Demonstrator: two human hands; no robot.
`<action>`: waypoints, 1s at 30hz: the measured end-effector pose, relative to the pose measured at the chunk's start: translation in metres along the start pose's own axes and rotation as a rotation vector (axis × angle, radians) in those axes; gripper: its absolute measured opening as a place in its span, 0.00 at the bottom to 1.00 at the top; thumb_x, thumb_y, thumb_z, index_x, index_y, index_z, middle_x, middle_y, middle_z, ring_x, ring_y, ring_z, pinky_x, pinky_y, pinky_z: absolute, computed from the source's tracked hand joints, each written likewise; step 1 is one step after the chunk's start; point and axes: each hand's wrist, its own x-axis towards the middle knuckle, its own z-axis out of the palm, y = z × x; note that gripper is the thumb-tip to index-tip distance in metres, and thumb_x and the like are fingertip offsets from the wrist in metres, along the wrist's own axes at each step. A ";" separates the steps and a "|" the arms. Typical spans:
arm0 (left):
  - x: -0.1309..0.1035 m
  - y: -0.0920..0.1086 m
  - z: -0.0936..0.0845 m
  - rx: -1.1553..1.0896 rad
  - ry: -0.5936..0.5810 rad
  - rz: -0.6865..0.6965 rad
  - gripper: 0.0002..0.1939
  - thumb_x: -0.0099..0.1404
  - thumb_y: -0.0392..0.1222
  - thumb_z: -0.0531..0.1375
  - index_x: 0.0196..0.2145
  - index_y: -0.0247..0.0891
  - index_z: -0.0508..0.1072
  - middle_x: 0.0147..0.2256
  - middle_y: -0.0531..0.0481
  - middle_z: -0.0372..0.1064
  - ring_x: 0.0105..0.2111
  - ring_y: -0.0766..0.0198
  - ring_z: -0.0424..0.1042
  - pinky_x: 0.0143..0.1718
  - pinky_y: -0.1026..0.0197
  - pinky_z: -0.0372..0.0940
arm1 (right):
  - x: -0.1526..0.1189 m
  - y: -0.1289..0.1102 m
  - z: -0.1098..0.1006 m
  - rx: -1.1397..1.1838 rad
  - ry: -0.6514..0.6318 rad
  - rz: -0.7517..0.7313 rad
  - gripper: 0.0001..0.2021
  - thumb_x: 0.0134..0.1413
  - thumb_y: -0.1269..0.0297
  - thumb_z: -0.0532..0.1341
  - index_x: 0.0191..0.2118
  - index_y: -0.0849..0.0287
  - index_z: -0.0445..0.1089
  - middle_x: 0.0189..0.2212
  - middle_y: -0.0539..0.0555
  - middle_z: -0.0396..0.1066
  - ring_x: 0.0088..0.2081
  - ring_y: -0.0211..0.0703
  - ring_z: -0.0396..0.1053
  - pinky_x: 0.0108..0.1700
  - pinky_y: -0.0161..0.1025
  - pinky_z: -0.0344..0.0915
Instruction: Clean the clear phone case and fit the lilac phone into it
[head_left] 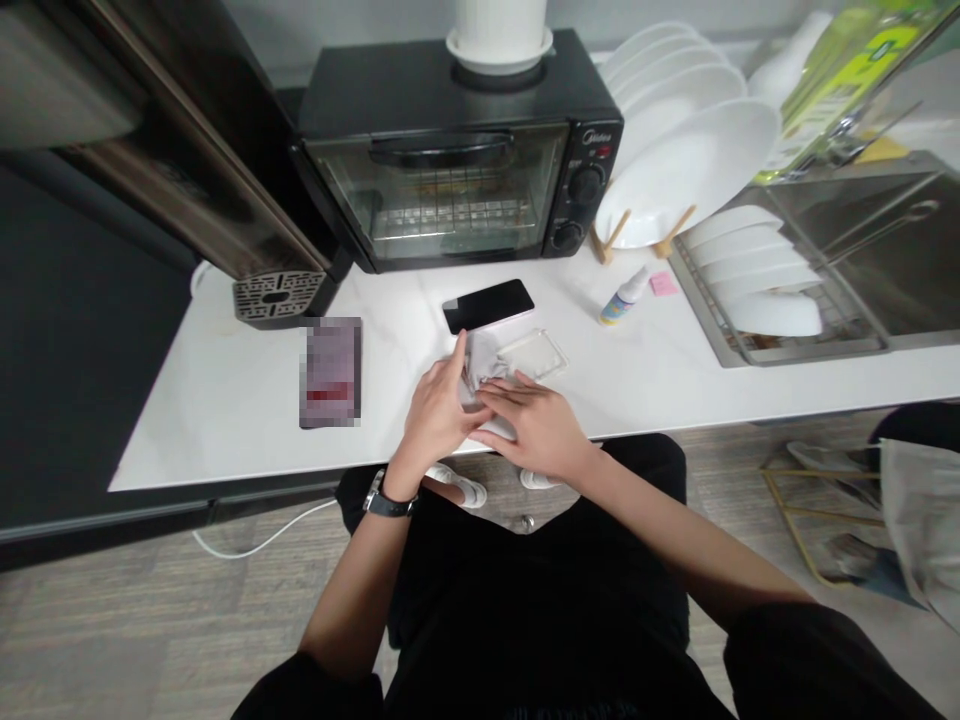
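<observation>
White smooth desk [225, 430]; flat black phone [490, 306] lies sideways just past my left hand [437, 408], nearer it than my right hand [547, 425]; fingers [510, 393] touch crumpled grey cloth [484, 358]; clamped, I can't tell.

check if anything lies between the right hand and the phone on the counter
Yes: the crumpled grey cloth lies between the right hand and the phone, with the clear case just to the cloth's right.
</observation>
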 end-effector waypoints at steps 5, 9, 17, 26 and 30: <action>-0.001 0.002 0.001 0.007 0.020 0.018 0.63 0.62 0.53 0.74 0.80 0.46 0.38 0.55 0.40 0.74 0.55 0.44 0.73 0.59 0.42 0.68 | -0.019 0.017 -0.021 -0.032 -0.004 0.050 0.20 0.75 0.46 0.59 0.58 0.53 0.77 0.56 0.56 0.82 0.60 0.53 0.79 0.72 0.58 0.65; -0.001 0.003 0.000 -0.010 0.016 0.023 0.62 0.63 0.53 0.74 0.80 0.47 0.39 0.58 0.42 0.74 0.58 0.45 0.72 0.62 0.43 0.67 | -0.025 0.034 -0.028 -0.156 0.057 0.117 0.20 0.76 0.48 0.57 0.57 0.55 0.79 0.55 0.58 0.83 0.60 0.56 0.79 0.71 0.57 0.65; 0.000 0.009 -0.007 -0.071 -0.023 0.060 0.61 0.65 0.47 0.73 0.80 0.52 0.34 0.67 0.48 0.71 0.66 0.47 0.67 0.67 0.42 0.62 | -0.006 0.055 -0.022 -0.265 0.121 0.226 0.28 0.74 0.42 0.56 0.60 0.63 0.75 0.57 0.65 0.81 0.58 0.61 0.79 0.70 0.60 0.66; 0.001 0.001 -0.001 -0.034 -0.010 0.016 0.59 0.64 0.48 0.72 0.80 0.46 0.39 0.61 0.39 0.73 0.60 0.44 0.72 0.62 0.43 0.67 | 0.012 0.010 0.007 -0.034 0.032 0.017 0.25 0.73 0.44 0.59 0.59 0.60 0.75 0.59 0.64 0.79 0.60 0.56 0.78 0.68 0.53 0.69; 0.000 0.002 -0.001 0.004 0.008 -0.002 0.60 0.63 0.49 0.74 0.80 0.46 0.41 0.57 0.39 0.74 0.57 0.44 0.73 0.59 0.44 0.68 | -0.006 0.012 -0.001 0.015 0.009 -0.015 0.22 0.74 0.46 0.60 0.60 0.55 0.76 0.58 0.59 0.80 0.63 0.54 0.76 0.70 0.55 0.67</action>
